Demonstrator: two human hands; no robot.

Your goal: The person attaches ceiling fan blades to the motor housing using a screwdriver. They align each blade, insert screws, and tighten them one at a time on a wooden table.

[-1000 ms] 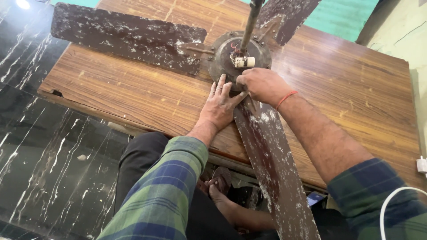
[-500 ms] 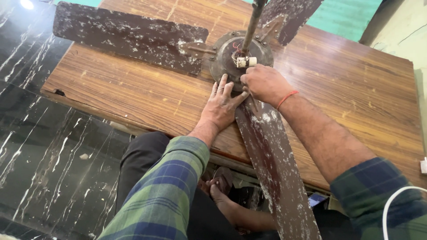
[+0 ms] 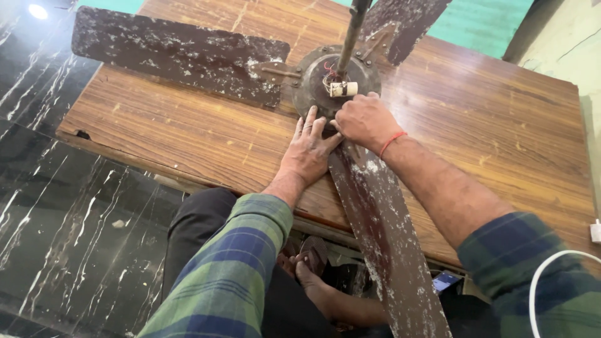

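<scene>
Comparing with a second ago, little is changed: the left hand (image 3: 308,149) is kept flat and open at the fan hub's (image 3: 325,78) six o'clock, the right hand (image 3: 363,122) closed at the near blade's (image 3: 388,244) root; what it grips cannot be told.

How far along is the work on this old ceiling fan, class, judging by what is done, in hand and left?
Done: the ceiling fan lies on the wooden table, wiring exposed at its hub. In hand: the left hand presses flat beside the hub while the right hand works at the root of the near blade. Left: all three visible blades remain attached.
</scene>
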